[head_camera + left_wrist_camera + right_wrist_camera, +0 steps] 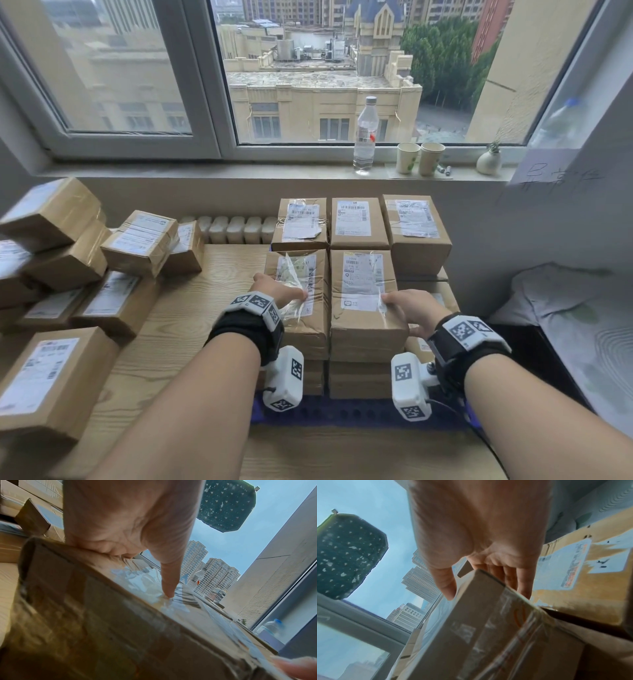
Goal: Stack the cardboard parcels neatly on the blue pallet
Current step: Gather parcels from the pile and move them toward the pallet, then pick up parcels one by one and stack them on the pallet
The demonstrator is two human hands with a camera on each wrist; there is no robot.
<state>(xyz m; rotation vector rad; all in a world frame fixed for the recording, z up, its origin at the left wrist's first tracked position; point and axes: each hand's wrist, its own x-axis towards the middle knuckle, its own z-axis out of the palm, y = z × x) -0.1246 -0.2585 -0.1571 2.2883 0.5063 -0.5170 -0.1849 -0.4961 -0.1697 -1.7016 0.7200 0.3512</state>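
Note:
The blue pallet (342, 413) carries stacked cardboard parcels with white labels. My left hand (281, 289) rests on the front-left top parcel (301, 270). Its thumb (168, 585) presses on the crumpled label film, the palm sits on the parcel's (102, 615) left edge, and its fingers are hidden. My right hand (407, 308) is on the neighbouring front-middle top parcel (359, 274). Its thumb (447, 585) lies on top, and straight fingers (522, 582) run down that parcel's (479, 628) right side. The two parcels stand side by side, touching.
Three more parcels (356, 222) form the pallet's back row, and a lower stack (428, 284) sits at the front right. A loose heap of parcels (102, 260) lies left on the wooden table (191, 342). A bottle (365, 137) and cups (419, 157) stand on the sill. Bedding (575, 325) is at right.

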